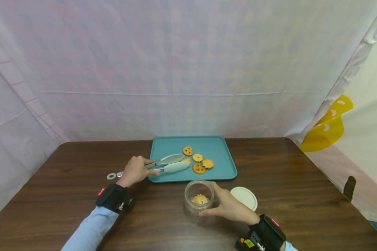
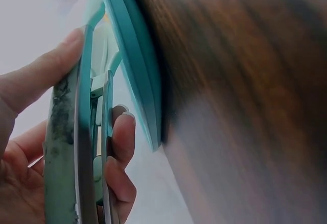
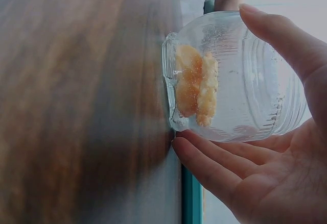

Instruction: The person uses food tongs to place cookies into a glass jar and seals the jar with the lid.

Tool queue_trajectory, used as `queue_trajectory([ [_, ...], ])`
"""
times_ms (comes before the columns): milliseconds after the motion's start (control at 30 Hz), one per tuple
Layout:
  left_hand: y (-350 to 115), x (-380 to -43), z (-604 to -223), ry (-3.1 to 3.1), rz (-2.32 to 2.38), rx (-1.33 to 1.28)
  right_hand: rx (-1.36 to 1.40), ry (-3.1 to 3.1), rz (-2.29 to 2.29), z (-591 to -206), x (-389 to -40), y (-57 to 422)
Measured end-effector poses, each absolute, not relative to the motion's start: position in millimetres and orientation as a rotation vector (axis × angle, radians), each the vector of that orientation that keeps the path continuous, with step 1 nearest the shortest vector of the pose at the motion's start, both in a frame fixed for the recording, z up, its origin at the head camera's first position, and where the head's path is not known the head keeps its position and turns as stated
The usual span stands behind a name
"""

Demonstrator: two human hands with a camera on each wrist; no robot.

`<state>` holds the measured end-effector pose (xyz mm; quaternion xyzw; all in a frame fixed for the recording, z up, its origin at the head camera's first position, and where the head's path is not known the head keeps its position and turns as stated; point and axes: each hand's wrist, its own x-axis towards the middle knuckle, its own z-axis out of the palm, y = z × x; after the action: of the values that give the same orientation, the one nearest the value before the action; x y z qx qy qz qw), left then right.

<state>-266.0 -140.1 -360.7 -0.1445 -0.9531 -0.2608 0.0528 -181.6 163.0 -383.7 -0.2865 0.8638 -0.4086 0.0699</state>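
My left hand holds metal tongs with pale green tips, thumb on one arm and fingers curled round the other. The tips are spread over the teal tray, and a scalloped cookie shows partly between them; whether they touch it I cannot tell. Other cookies lie beside it, among them a pretzel-shaped one and a scalloped one. With thumb and fingers on either side, my right hand grips an open glass jar on the table. Cookies lie stacked at its bottom.
A round white lid lies on the table just right of the jar, partly behind my right hand. The brown wooden table reaches back to a pale hanging cloth.
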Motion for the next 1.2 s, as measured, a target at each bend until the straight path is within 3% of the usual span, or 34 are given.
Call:
queue_trajectory([
  [433, -165, -251, -351, -2.836, -0.939, -0.506, -0.886, 2.618, -1.226, -385, -183, 162],
  [1200, -175, -235, -339, -2.672, -1.136, -0.919, -0.917, 2.63, -1.227, -385, -183, 163],
])
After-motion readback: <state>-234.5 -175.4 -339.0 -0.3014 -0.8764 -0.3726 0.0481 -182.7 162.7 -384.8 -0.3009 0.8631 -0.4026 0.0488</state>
